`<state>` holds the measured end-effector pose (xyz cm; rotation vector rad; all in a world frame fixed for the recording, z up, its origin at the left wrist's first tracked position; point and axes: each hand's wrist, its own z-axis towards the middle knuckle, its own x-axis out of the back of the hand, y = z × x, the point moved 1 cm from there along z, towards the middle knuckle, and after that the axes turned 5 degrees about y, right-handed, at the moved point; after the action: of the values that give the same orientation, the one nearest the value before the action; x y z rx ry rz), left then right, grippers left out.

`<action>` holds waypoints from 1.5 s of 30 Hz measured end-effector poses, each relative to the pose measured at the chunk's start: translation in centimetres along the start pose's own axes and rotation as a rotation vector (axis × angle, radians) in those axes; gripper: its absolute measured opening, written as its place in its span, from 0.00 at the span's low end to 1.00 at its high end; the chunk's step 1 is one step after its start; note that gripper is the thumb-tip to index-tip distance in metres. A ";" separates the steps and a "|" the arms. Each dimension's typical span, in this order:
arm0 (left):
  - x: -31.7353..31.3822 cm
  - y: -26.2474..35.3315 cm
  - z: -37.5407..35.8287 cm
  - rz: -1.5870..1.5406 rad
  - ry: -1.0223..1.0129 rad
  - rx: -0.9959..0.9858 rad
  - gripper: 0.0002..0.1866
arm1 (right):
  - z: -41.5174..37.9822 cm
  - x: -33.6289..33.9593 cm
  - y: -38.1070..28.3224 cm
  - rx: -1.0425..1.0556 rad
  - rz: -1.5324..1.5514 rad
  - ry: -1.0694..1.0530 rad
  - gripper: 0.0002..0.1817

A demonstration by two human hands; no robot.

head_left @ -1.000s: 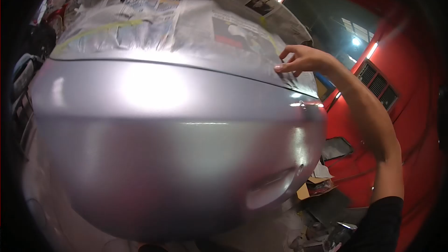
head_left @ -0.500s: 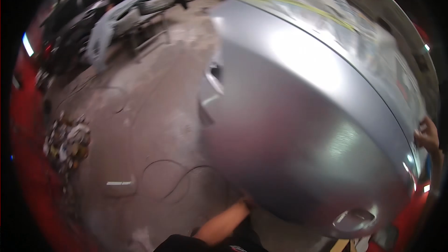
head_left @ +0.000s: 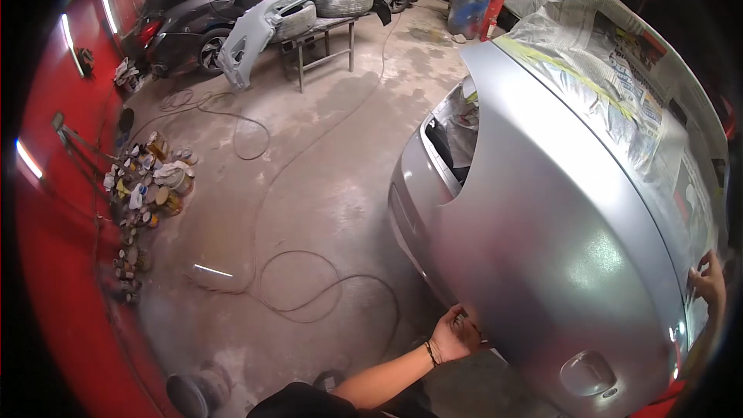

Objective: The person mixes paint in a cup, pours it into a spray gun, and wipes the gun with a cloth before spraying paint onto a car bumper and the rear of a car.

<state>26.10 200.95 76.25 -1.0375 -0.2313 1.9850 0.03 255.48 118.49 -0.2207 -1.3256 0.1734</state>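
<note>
A thin dark bracelet circles the wrist just behind the left hand [head_left: 453, 334]. A black sleeve covers the upper arm. The right hand [head_left: 708, 282] is bare.

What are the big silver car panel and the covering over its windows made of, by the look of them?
The silver panel looks like painted sheet metal with a smooth satin-to-glossy finish: soft highlights spread across it. Metal or plastic underneath cannot be told. The covering looks like newspaper, with print and photos showing, held by yellowish tape. The left hand touches the panel's lower edge; the right hand is on the paper.
</note>
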 end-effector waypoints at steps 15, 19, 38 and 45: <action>0.8 1.2 -0.6 0.014 0.473 -0.122 0.46 | -1.5 0.2 -3.7 0.109 -0.044 0.018 0.20; 1.7 1.8 -1.2 0.013 0.496 -0.129 0.46 | -2.4 0.6 -5.1 0.186 -0.223 0.077 0.19; 3.5 2.8 0.1 0.215 0.656 -0.232 0.48 | -5.3 0.5 -12.2 0.093 -0.342 0.094 0.26; 2.8 2.6 0.9 0.351 0.849 -0.272 0.47 | -6.7 0.8 -14.5 0.073 -0.361 0.110 0.34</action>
<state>23.05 201.71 73.90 -2.1060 0.1636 1.6411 6.68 241.27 121.43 0.0717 -1.2250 -0.0951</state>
